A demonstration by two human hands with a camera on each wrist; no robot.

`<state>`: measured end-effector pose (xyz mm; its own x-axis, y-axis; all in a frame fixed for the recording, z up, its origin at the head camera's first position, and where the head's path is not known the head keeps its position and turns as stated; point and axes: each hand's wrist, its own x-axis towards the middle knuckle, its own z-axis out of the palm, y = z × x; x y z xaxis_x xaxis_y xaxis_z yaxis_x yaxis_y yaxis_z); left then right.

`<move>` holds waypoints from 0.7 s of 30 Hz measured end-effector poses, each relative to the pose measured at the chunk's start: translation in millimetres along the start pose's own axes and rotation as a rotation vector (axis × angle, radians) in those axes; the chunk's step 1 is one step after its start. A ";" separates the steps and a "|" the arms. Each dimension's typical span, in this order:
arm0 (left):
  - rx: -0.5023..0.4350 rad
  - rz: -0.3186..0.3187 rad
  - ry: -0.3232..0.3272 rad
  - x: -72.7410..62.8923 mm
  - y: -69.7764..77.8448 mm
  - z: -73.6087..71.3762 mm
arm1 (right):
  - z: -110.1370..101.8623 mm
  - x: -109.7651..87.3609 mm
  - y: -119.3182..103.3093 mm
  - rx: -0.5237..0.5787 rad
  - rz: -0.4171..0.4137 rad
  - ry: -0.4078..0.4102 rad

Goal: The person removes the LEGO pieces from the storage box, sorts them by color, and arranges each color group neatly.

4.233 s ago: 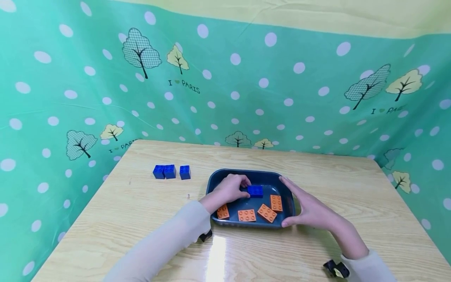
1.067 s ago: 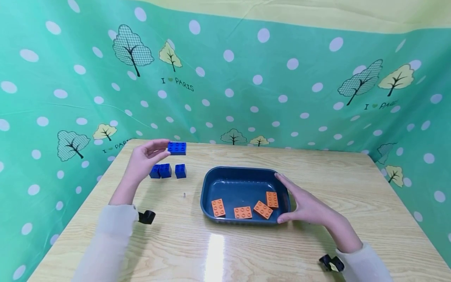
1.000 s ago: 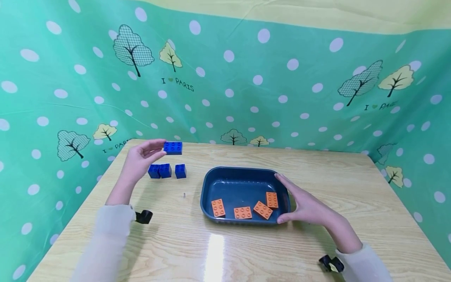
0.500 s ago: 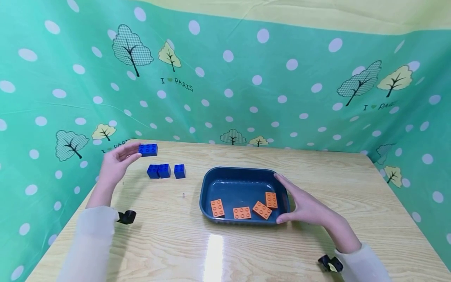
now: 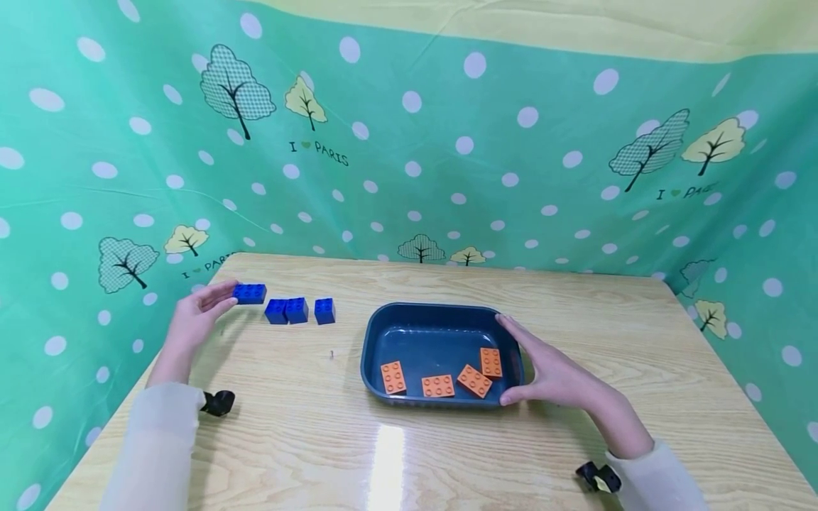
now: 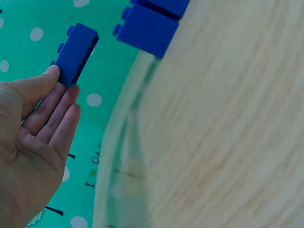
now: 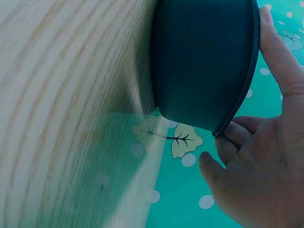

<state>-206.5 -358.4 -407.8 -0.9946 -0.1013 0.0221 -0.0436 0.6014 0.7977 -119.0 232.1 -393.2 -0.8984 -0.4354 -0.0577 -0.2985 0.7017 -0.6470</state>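
Backdrop cloth [image 5: 441, 170]: teal, pale dots, hung behind and at both sides.
Upper band [image 5: 543, 25]: plain pale yellow.
Printed trees [image 5: 238, 89]: checked and yellow, in pairs.
Lettering [image 5: 319, 152]: "I PARIS", heart between.
Table [image 5: 307, 433]: pale wood grain.
Glare [image 5: 387, 461]: white streak, near edge.

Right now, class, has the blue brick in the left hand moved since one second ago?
Yes: in the head view, the brick went left and lower, from above the three other blue bricks to their left.

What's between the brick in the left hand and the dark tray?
In the head view, a close pair of blue bricks and then a single blue brick stand on the table.
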 end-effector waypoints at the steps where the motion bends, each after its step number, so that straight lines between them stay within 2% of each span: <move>1: 0.014 -0.008 -0.010 -0.6 -2.3 0.3 | -0.1 0.0 -0.2 0.000 0.001 0.000; 8: 0.045 -0.063 -0.060 -1.4 -15.7 3.0 | 0.1 0.0 0.1 -0.009 -0.003 0.004; 21: 0.045 -0.046 -0.127 2.4 -26.6 9.3 | 1.2 0.6 0.3 -0.008 0.001 0.007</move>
<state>-208.6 -367.2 -434.6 -0.9953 -0.0298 -0.0925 -0.0904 0.6334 0.7685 -119.2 231.3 -394.4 -0.9012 -0.4302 -0.0530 -0.2998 0.7069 -0.6407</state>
